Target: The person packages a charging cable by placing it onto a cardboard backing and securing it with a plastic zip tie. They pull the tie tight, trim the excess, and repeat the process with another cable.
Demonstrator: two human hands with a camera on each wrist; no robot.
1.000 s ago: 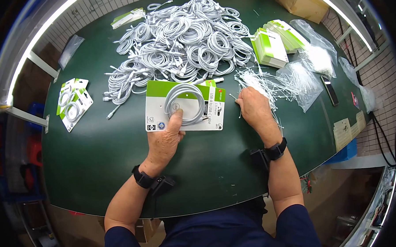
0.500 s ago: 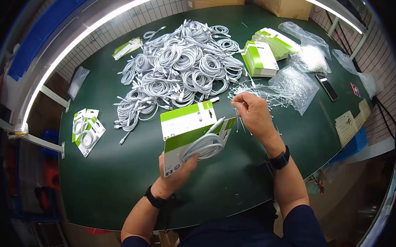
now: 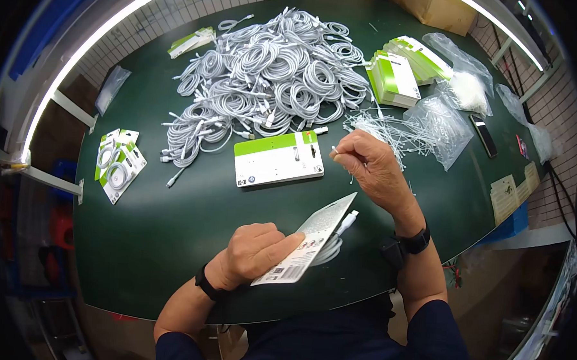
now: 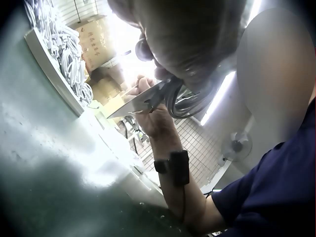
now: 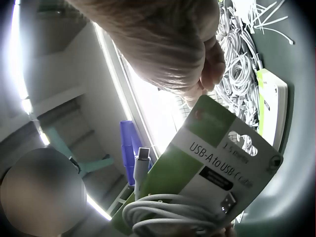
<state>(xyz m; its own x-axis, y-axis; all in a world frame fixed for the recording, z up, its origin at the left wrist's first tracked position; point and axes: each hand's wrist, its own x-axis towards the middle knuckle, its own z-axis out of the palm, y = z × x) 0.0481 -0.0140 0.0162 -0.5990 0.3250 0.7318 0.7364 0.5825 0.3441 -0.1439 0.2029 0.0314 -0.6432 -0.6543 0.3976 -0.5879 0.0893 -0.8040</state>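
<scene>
The left hand (image 3: 256,252) grips a packaging card (image 3: 308,242), its printed back turned up and tilted. A coiled white cable (image 3: 327,251) is held against the card's other side; in the right wrist view the coil (image 5: 168,212) lies across the green and white front (image 5: 212,148). Above and right of the card, the right hand (image 3: 374,167) pinches a small white tie end (image 3: 334,152) between thumb and forefinger. A stack of cards (image 3: 280,160) lies flat on the table between the hands and the cable pile.
A large heap of coiled cables (image 3: 267,70) covers the back middle. Loose white ties (image 3: 393,136), card stacks (image 3: 393,80), plastic bags (image 3: 440,125) and a phone (image 3: 483,136) lie at the right. Carded cables (image 3: 118,166) lie at the left.
The left hand has drawn the card and cable toward the body and turned the card's back up, uncovering the flat stack. The right hand has lifted from the loose ties.
</scene>
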